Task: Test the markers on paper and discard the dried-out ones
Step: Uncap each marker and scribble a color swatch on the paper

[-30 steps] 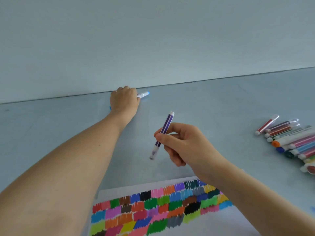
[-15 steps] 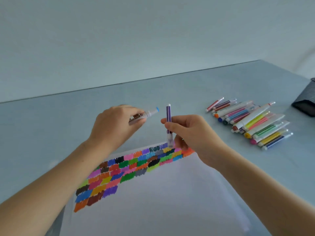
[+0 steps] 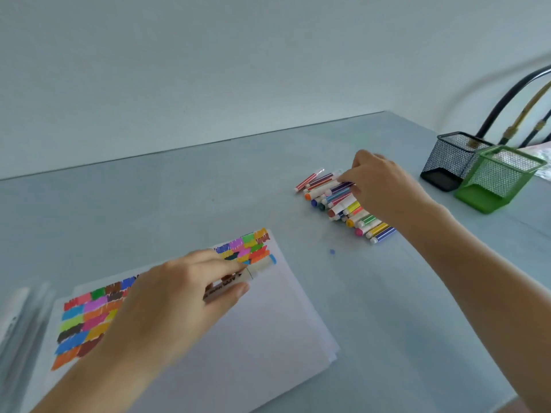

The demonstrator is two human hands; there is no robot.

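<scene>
A white paper sheet (image 3: 253, 338) lies in front of me, with rows of colour swatches (image 3: 95, 311) along its far edge. My left hand (image 3: 173, 305) hovers over the sheet and holds a white marker with a blue cap (image 3: 262, 265) between thumb and fingers. A pile of several markers (image 3: 343, 204) lies on the table to the right. My right hand (image 3: 381, 186) reaches onto that pile, its fingers pinching the purple marker (image 3: 341, 187) that lies on top.
A black mesh pen holder (image 3: 453, 159) and a green mesh holder (image 3: 501, 180) stand at the far right, with dark cables (image 3: 512, 93) behind them. A blue ink dot (image 3: 332, 251) marks the grey table (image 3: 149, 210). Blurred pale objects (image 3: 15, 317) lie at the left edge.
My right hand carried the purple marker from above the paper to the pile on the right. My left hand came down over the paper with the blue-capped marker. My view swung right.
</scene>
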